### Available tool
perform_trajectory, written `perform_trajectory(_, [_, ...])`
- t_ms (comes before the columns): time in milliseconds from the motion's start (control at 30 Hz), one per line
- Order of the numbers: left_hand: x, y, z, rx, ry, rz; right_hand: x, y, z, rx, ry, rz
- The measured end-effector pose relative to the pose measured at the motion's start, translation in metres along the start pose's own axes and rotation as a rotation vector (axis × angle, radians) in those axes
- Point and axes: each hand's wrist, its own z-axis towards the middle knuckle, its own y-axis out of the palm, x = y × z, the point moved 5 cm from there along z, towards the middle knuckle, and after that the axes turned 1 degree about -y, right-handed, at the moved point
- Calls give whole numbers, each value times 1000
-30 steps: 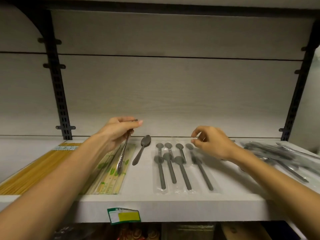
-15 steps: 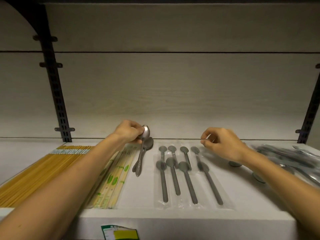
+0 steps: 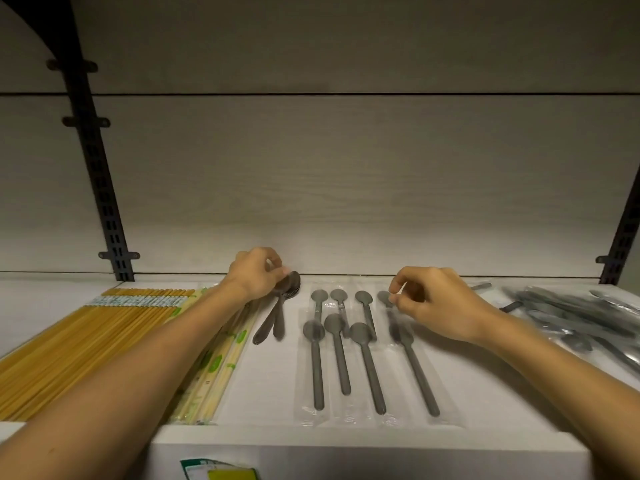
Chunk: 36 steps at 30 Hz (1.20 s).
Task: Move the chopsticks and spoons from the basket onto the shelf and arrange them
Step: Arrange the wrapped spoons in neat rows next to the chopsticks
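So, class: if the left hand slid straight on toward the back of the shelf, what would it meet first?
Probably the back wall: the left hand, fingers on the loose spoons, is close to it, though depth is unclear.

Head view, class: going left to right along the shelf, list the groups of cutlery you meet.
Yellow chopsticks → green-printed wrapped chopsticks → bare metal spoons under the left hand → wrapped grey spoons → pile of wrapped cutlery.

On your white shelf (image 3: 270, 386): two bare metal spoons (image 3: 277, 315), seven wrapped grey spoons (image 3: 341, 344) (an eighth may hide under your right hand (image 3: 438, 306)), and two chopstick bundles (image 3: 69, 351) toward the left edge.
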Motion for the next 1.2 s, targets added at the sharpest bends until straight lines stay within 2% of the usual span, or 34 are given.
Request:
perform_trajectory(167, [13, 5, -11, -120, -4, 130, -5, 3, 0, -1, -23, -50])
perform_trajectory(267, [17, 9, -14, -146, 21, 77, -10, 2, 0, 9, -26, -72])
perform_trajectory(400, [13, 7, -15, -149, 12, -42, -19, -2, -1, 29, -50, -120])
perform_trajectory(567, [11, 7, -19, -133, 41, -71, -27, -3, -8, 46, -41, -130])
perform_trajectory(1000, [10, 1, -22, 102, 98, -211, -24, 8, -24, 38, 56, -108])
perform_trajectory(1200, [17, 8, -26, -33, 175, -167, -24, 9, -24, 28, 50, -100])
